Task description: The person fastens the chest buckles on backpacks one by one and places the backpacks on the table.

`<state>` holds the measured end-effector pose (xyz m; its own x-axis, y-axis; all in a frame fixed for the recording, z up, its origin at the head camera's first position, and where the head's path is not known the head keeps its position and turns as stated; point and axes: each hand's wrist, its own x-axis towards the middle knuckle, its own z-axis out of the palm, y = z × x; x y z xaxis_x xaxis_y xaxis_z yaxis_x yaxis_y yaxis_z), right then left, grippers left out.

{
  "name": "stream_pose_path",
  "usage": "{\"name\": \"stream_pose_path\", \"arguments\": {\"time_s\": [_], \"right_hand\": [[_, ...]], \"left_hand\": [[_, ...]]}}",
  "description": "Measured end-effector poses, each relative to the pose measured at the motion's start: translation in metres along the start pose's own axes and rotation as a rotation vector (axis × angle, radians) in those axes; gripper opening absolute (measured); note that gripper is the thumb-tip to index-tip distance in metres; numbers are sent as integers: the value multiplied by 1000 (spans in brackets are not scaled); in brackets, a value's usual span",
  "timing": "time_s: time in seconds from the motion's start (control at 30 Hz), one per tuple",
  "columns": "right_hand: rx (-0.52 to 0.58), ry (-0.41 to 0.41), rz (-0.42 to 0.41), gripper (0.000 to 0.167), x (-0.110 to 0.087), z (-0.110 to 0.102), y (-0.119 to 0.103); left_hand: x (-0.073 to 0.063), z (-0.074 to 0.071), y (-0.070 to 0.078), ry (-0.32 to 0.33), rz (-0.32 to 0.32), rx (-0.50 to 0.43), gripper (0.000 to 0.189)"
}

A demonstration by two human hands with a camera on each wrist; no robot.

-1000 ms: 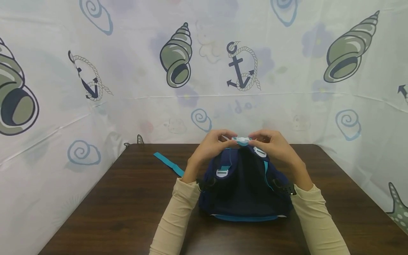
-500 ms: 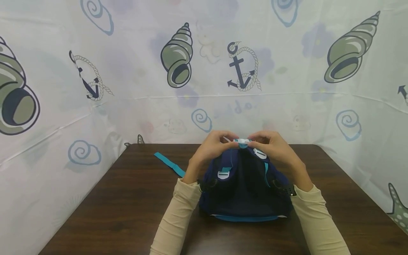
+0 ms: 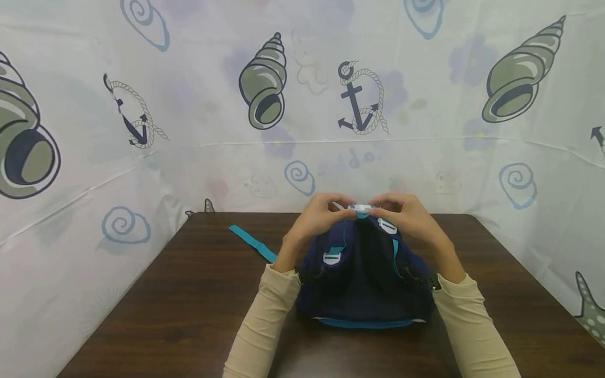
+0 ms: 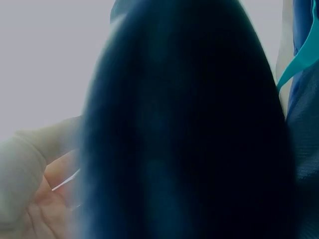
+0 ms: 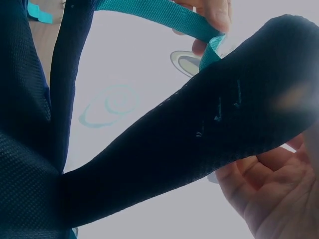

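Both hands meet above the top of a navy backpack (image 3: 364, 283) that stands on the desk (image 3: 179, 304) between the forearms. The left hand (image 3: 314, 218) and the right hand (image 3: 406, 215) are together, fingers curled, each pinching one side of a small white buckle (image 3: 360, 209) with a teal strap through it — the buckle sits right between the fingertips, held up over the bag's top edge. Just below the hands, two white strap adjusters show on the shoulder straps: one (image 3: 332, 258) under the left hand, one (image 3: 387, 226) under the right hand's fingers. A loose teal strap (image 3: 252, 243) lies on the desk to the left of the left wrist, running away from the bag. From the right wrist view, a dark padded shoulder strap (image 5: 209, 144) crosses in front of the palm, and fingers (image 5: 214, 12) above it pinch a teal webbing band (image 5: 154, 12). The left wrist view is almost filled by blurred dark fabric — only a bit of palm shows beside it. Behind the desk hangs a cloth (image 3: 142, 79) printed with shells and anchors.
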<state>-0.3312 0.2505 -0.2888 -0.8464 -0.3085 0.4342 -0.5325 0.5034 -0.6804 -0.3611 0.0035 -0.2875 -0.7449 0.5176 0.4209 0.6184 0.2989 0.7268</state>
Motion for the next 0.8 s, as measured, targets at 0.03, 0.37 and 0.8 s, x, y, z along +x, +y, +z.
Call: {"name": "stream_pose_path", "arguments": {"time_s": [0.03, 0.37, 0.8], "right_hand": [[-1, -2, 1, 26, 0, 0, 0], [8, 4, 4, 26, 0, 1, -2], [-33, 7, -7, 25, 0, 1, -2]], "left_hand": [[0, 0, 0, -1, -3, -5, 27], [0, 1, 1, 5, -30, 3, 26], [1, 2, 2, 27, -48, 27, 24]]}}
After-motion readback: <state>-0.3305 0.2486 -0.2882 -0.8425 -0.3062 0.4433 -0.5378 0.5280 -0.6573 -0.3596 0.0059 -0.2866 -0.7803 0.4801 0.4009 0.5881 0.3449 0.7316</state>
